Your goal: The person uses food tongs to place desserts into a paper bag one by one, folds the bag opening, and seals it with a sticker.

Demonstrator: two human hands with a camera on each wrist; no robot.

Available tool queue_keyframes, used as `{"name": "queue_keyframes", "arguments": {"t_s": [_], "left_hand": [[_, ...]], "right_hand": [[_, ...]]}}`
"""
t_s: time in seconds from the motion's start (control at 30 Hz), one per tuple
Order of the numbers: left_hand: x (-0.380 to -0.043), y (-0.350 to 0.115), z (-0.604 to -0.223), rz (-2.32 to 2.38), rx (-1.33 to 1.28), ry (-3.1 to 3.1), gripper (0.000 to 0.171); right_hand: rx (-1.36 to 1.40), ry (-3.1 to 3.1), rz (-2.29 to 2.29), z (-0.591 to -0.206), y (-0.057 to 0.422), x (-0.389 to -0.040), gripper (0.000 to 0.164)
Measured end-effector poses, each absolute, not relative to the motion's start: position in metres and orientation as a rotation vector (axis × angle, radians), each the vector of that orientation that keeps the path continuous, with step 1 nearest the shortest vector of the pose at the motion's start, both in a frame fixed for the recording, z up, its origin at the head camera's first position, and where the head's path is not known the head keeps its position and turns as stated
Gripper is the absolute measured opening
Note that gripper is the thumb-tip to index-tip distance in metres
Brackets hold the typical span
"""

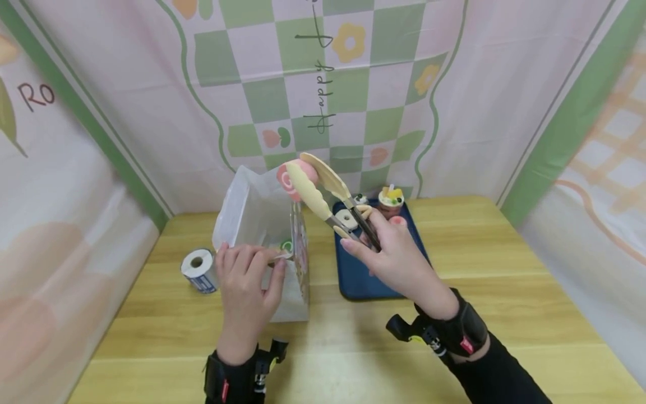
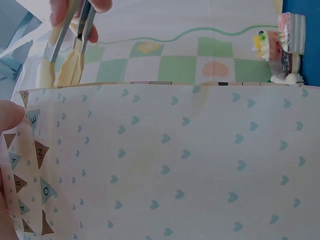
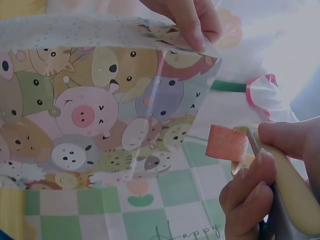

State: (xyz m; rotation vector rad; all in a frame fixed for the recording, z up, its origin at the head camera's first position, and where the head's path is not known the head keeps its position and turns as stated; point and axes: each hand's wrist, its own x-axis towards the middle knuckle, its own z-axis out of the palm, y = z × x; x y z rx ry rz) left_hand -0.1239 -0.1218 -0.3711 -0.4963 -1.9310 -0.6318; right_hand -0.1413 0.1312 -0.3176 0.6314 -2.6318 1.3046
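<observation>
Two wrist straps (image 1: 469,325) up front, one pink cake (image 1: 285,177) in the tongs (image 1: 309,191), by the mouth of the bag (image 1: 294,297).
Left hand (image 1: 249,280) pinches the bag's rim, probably to hold it open; right hand (image 1: 398,255) grips the tongs, likely so nobody touches the cake. Count: one bag, one pair of tongs, one label roll (image 1: 203,278), one tray (image 1: 358,278) with at least four treats (image 1: 391,200).

Bag (image 1: 291,303) between roll (image 1: 202,275) on left, tray (image 1: 360,278) on right
</observation>
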Motion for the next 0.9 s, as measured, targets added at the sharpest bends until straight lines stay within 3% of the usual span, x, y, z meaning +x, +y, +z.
{"name": "queue_keyframes", "arguments": {"t_s": [0.23, 0.9], "left_hand": [[-0.122, -0.122, -0.371, -0.63, -0.492, -1.939, 0.021], [-0.123, -0.12, -0.372, -0.607, -0.501, -1.919, 0.027]], "right_hand": [[0.712, -2.613, 1.227, -0.317, 0.12, -0.137, 0.042], [0.797, -2.585, 1.023, -0.319, 0.101, -0.132, 0.033]]}}
